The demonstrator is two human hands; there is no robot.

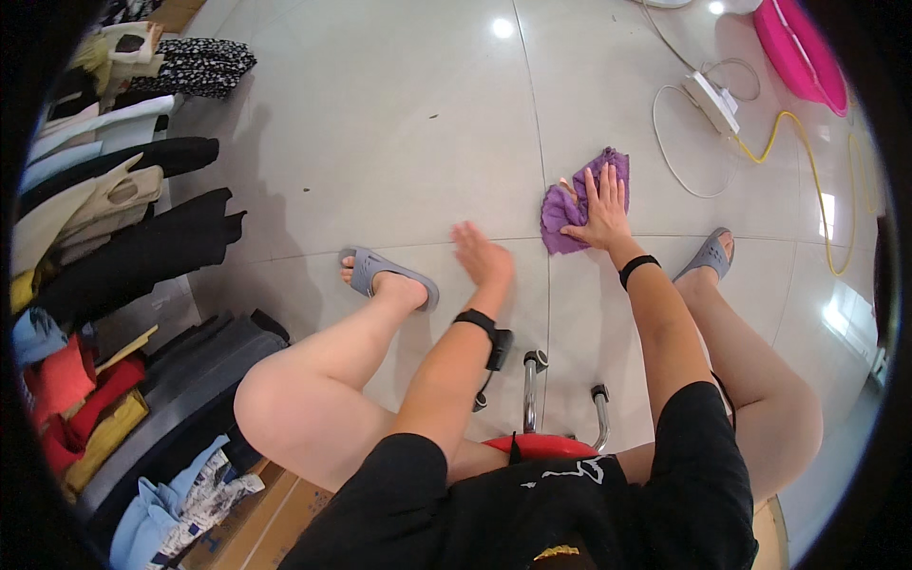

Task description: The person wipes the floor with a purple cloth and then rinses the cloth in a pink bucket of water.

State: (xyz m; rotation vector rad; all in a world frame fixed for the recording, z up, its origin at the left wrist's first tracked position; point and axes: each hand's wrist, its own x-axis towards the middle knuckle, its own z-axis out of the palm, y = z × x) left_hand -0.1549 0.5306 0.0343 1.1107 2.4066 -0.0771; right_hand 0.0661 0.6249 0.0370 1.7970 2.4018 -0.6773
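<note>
My right hand point(604, 214) presses down on a crumpled purple cloth point(561, 222), holding it against the tiled floor point(385, 142). Its fingers are spread, and a fold of the cloth bunches between thumb and forefinger. A small pale orange bit shows at the cloth's upper left edge; I cannot tell what it is. My left hand point(484, 256) hovers to the left of the cloth, blurred, with nothing in it. Black bands circle both wrists, the left one carrying a small black device point(501, 349).
Folded clothes point(135, 242) are stacked along the left, above a cardboard box point(263, 513). A white power strip point(712, 105) with a yellow cord point(812, 149) and a pink basin point(798, 57) lie at upper right. Beneath me is a red stool point(545, 447) with metal legs. Grey slippers point(388, 276) flank the cloth.
</note>
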